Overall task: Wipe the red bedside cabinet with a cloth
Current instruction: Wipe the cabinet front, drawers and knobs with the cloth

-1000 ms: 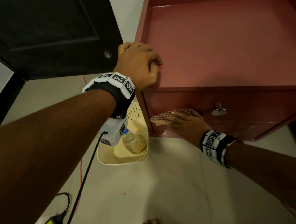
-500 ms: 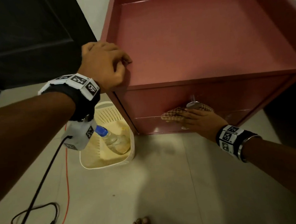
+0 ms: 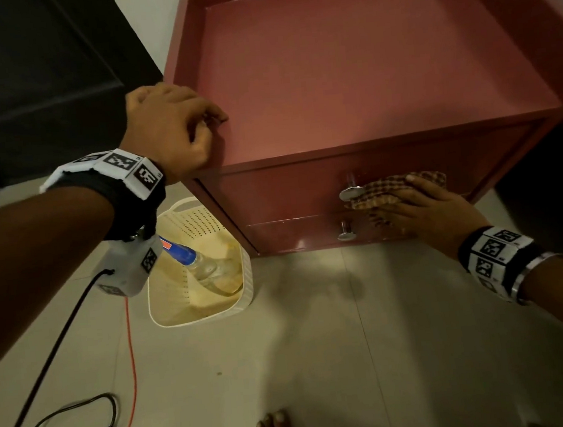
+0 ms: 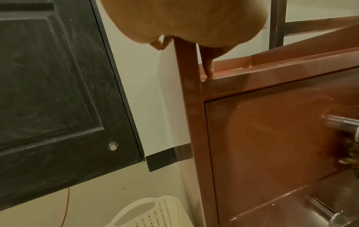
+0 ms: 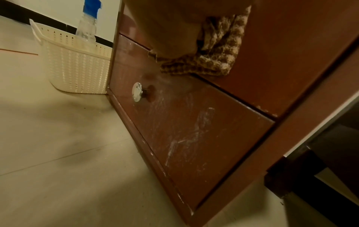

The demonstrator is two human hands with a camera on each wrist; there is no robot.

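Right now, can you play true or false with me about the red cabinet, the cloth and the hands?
1. The right hand presses the checked cloth against the front of the red cabinet. True.
2. The cloth lies on top of the cabinet. False: it is on the drawer front, beside the upper knob.
3. The left hand grips the cabinet's front left corner. True.
4. The spray bottle is in the left hand. False: it lies in the cream basket on the floor.
5. The lower drawer front has whitish streaks on it. True.
6. The basket sits to the right of the cabinet. False: it sits at its left side.
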